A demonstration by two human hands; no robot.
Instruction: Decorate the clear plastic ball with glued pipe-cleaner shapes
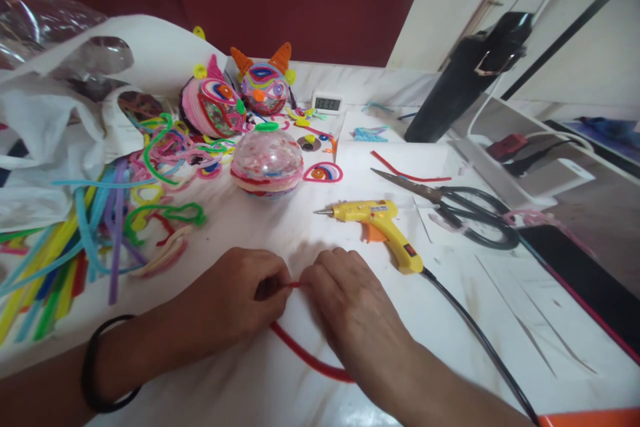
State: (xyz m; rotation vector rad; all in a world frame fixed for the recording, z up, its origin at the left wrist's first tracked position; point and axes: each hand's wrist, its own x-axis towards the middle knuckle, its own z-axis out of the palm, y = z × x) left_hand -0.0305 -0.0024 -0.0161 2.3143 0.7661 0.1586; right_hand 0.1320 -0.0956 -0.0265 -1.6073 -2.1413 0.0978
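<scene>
Between my two hands runs a red pipe cleaner (313, 361); a short stretch of it shows between my fingertips, and a longer part curves over the table below. My left hand (250, 287), with a black band on the wrist, is closed in a pinch on it. My right hand (350, 297) is closed too, fingers bent down over the pipe cleaner. Just beyond the hands lies a yellow glue gun (377, 219) on its side. A clear round ball (269, 159) with pink and red strips around its middle sits farther back. Beside it is a flat eye shape (323, 173).
Large scissors (450, 203) lie at right, near a loose red pipe cleaner (407, 172). The glue gun's black cord (475, 327) runs toward me. Colourful pipe cleaners (75, 260) heap at left. Two decorated balls (263, 83), a small digital clock (327, 103) and a black bottle (450, 87) stand behind.
</scene>
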